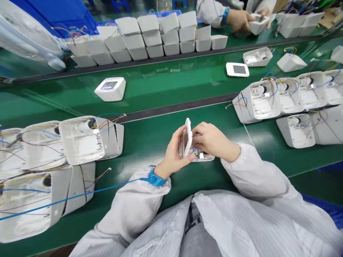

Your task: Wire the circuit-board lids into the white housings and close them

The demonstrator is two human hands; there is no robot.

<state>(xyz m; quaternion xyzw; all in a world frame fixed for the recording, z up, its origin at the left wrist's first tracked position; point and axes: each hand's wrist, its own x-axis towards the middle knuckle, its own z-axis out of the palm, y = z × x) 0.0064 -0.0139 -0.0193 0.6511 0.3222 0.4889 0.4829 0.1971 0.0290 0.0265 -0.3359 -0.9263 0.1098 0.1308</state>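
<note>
On the left, open white housings [53, 150] are lying stacked on the green bench [150, 135], their loose wires trailing toward the middle. The blue grounding cord [80, 194] is running from there to the wrist strap [155, 178]; a wide sweep of that arm could be snagging it on those wires and dragging a housing along.

The left hand [174, 153] is grasping a white front panel [187, 137] on edge, upright, at the bench's middle just short of the dark conveyor rail [171, 109]. The right hand [211, 141] is curling its fingers against the panel's inner side; what they are pinching is hidden. Thin wires are joining the panel to the back shell [206, 157] lying flat beneath both hands, so tilting the panel too far could be straining them or pulling a plug loose.

More wired housings [257, 101] are crowding the right. Open bench is lying left of the hands toward the stack and between the right hand and those housings; the rail is closing off the far side.
</note>
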